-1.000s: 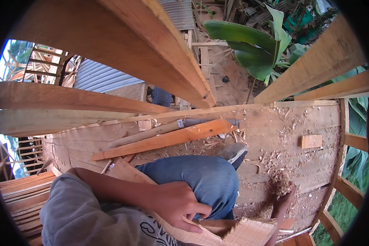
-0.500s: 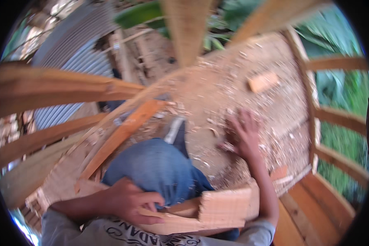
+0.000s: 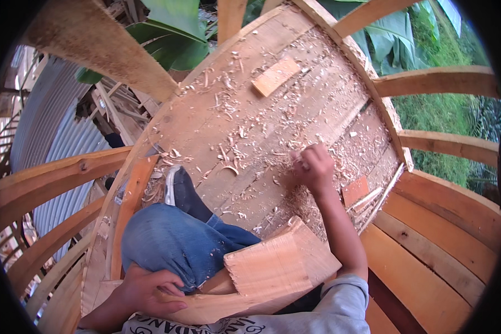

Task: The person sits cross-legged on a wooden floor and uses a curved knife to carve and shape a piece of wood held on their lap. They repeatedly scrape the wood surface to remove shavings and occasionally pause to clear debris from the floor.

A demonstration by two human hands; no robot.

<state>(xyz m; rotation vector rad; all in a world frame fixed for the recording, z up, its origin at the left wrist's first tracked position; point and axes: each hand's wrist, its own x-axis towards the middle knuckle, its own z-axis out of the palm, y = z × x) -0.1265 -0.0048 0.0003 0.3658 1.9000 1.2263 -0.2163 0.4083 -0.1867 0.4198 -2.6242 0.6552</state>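
Observation:
A notched, curved piece of pale wood lies across my lap, with a thick block-like part toward its right. Beside its left end rests my left hand, by my bent knee, fingers loosely curved and thumb apart, touching the wood's edge. My right hand is over the planked boards, its fingers curled inward. Pale bits show at its fingertips, too small to make out. Wood shavings are scattered around it and over the boards.
A small wooden block lies toward the far side of the boards. A reddish offcut and thin strips lie right of my right hand. Curved wooden ribs rise around the platform. Corrugated metal sheets stand beyond the left side.
The view has shifted and sharpened. My right hand has gone from spread fingers on the shavings to curled fingers. My left hand remains by the curved wood's left end.

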